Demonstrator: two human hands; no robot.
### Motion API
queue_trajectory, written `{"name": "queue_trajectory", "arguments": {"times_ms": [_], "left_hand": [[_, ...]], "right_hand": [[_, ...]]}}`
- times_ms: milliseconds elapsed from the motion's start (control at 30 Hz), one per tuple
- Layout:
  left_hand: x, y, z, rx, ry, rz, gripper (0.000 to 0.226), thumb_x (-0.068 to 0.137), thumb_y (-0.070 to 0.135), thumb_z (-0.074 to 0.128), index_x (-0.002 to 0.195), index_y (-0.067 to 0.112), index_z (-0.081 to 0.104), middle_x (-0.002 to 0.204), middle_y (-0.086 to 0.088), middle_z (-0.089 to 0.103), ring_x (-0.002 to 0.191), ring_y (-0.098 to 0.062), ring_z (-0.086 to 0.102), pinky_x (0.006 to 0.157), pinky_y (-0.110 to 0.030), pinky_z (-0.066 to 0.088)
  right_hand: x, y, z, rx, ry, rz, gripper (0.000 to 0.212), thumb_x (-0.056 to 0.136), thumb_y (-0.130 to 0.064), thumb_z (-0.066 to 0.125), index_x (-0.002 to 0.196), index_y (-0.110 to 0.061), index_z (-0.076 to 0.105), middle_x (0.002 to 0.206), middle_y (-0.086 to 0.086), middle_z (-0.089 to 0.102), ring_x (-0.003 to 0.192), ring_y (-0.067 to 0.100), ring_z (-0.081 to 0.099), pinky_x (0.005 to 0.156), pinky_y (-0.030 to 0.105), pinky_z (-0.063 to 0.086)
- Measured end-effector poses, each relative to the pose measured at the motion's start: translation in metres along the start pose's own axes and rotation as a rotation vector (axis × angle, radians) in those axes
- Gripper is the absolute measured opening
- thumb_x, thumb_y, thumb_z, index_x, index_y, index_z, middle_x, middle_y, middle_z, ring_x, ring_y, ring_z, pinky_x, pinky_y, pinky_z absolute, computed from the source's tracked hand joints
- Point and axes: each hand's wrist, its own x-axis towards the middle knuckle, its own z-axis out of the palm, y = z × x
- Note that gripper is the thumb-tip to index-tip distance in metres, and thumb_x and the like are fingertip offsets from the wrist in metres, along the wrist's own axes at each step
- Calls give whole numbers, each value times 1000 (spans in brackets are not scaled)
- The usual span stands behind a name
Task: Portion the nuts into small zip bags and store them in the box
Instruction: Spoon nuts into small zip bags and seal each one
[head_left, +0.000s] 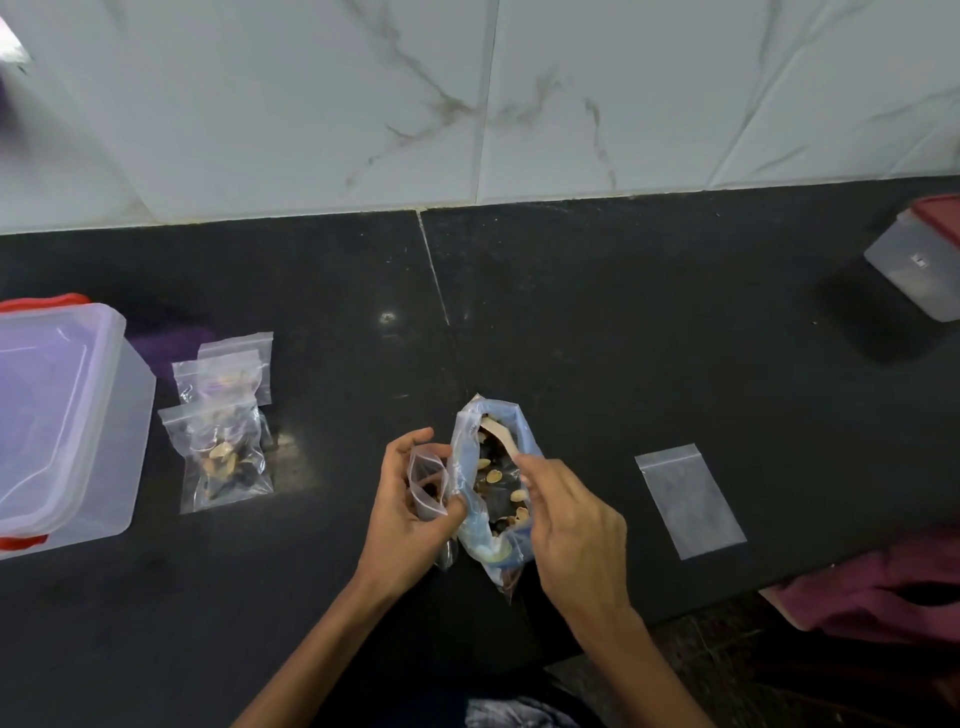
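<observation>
nuts (496, 475) sit in a larger open plastic bag (480, 525) standing at the middle of the dark counter (623, 312), a mix of pale and dark pieces showing through its mouth. the left hand (410, 512) has its fingers curled round a small zip bag (427, 480), holding it with the mouth up and just beside the big bag; a little dark fill seems to lie in it already, though it is hard to tell how much. the right hand (576, 519) pinches the handle of a pale spoon (498, 439) whose bowl is down inside the big bag among the nuts. so the step in hand looks like scooping a portion for this small bag. the next move calls for lifting the loaded spoon level, bringing it over the narrow mouth and tipping it in without spilling, while the left fingers keep that mouth spread. two filled small bags (226, 447) lie to the left, near the clear box (67, 415) with red clips, not yet in it. one empty small bag (688, 499) lies flat to the right, so the job appears roughly midway.
</observation>
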Motion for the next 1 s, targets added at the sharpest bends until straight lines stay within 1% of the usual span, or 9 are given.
{"name": "queue_trajectory", "arguments": {"times_ms": [167, 300, 467, 600, 667, 733, 800, 933, 1000], "left_hand": [[0, -2, 0, 1, 13, -18, 60, 73, 4, 63, 124, 26, 40, 108, 11, 60, 103, -12, 63, 79, -33, 58], [-2, -1, 1, 6, 21, -27, 59, 74, 6, 64, 123, 27, 40, 107, 16, 60, 105, -8, 62, 77, -32, 58], [-4, 0, 4, 10, 50, -22, 61, 81, -15, 62, 122, 25, 41, 105, 14, 61, 99, -2, 63, 72, -24, 57], [-4, 2, 4, 18, 71, -25, 61, 80, -15, 62, 122, 24, 41, 105, 10, 60, 96, -1, 63, 71, -22, 56], [-4, 3, 4, 22, 76, -25, 61, 79, -14, 64, 121, 25, 42, 105, 8, 60, 95, -3, 63, 72, -21, 55], [-5, 2, 4, 25, 79, -26, 59, 80, -9, 66, 120, 26, 43, 103, 12, 61, 97, -7, 63, 75, -25, 57], [-6, 2, 5, 31, 81, -31, 56, 79, 0, 68, 121, 27, 43, 103, 12, 62, 97, -11, 63, 77, -30, 58], [-8, 3, 8, 24, 100, -47, 56, 81, -7, 67, 118, 27, 44, 104, 3, 62, 92, -10, 64, 74, -25, 56], [-9, 4, 8, 21, 97, -45, 56, 81, -8, 67, 118, 26, 44, 104, 3, 62, 91, -8, 65, 73, -24, 56]], "right_hand": [[0, 3, -21, 62, -43, -39, 20, 91, -24, 40, 103, -25, 55, 82, -9, 66, 61, 2, 60, 49, 20, 52], [-2, 7, -30, 74, 12, 13, 27, 91, -24, 41, 100, -15, 65, 83, -7, 67, 67, 2, 61, 57, 18, 51], [-1, 2, -19, 56, -50, 43, 26, 93, -25, 39, 108, -22, 60, 87, -10, 65, 66, 1, 60, 51, 22, 54], [-13, 2, -37, 56, -81, 37, 23, 93, -25, 40, 101, -24, 62, 84, -17, 64, 68, -4, 59, 54, 13, 48], [-15, 4, -45, 72, -91, 62, 23, 95, -30, 40, 98, -24, 62, 75, -24, 56, 67, -7, 56, 53, 6, 42], [-15, 4, -45, 72, -97, 109, 23, 97, -33, 38, 94, -26, 60, 66, -24, 49, 63, -5, 54, 50, 5, 37], [-16, 2, -41, 60, -100, 196, 19, 98, -32, 39, 88, -27, 54, 58, -16, 46, 55, 5, 51, 46, 12, 37], [-19, -10, -32, 143, -128, 477, 18, 96, -20, 47, 79, -23, 48, 59, -1, 57, 47, 14, 53, 42, 30, 45], [-19, -19, -30, 206, -139, 533, 23, 96, -17, 49, 74, -23, 45, 57, -1, 55, 44, 10, 51, 39, 22, 39]]}}
